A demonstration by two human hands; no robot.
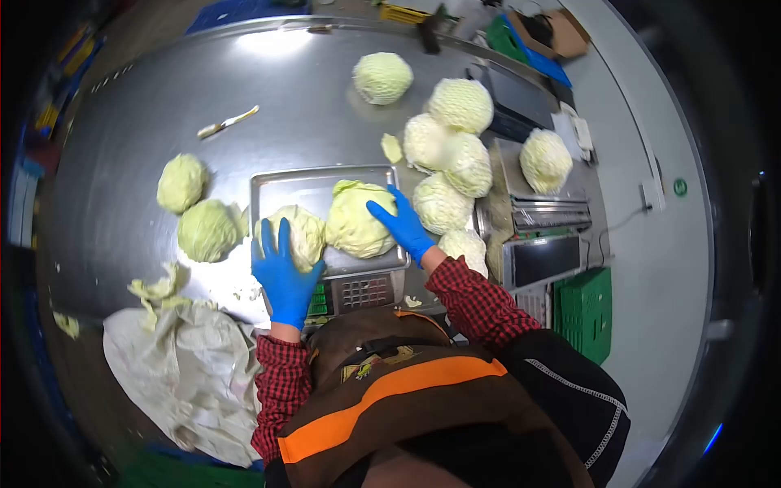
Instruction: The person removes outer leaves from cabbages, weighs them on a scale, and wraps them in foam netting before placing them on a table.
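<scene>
Two pale green cabbages sit side by side in a metal scale pan (277, 180). My left hand (286, 281), in a blue glove, cups the left cabbage (306, 236), with its fingers along the far left side and its thumb on the near side. On the right cabbage (358, 224), which is larger and has loose outer leaves, my gloved right hand (403, 224) grips the upper right side. The undersides of both cabbages are hidden. Below the pan shows the scale's keypad (364, 293), partly covered by my apron.
Several net-wrapped cabbages (460, 106) stand right of the pan. Two bare cabbages (208, 231) lie left. A knife (228, 122) rests on the steel table (130, 163). A wrapping machine (543, 260) holds one wrapped cabbage (545, 160). A white sack (183, 374) hangs at the near left edge.
</scene>
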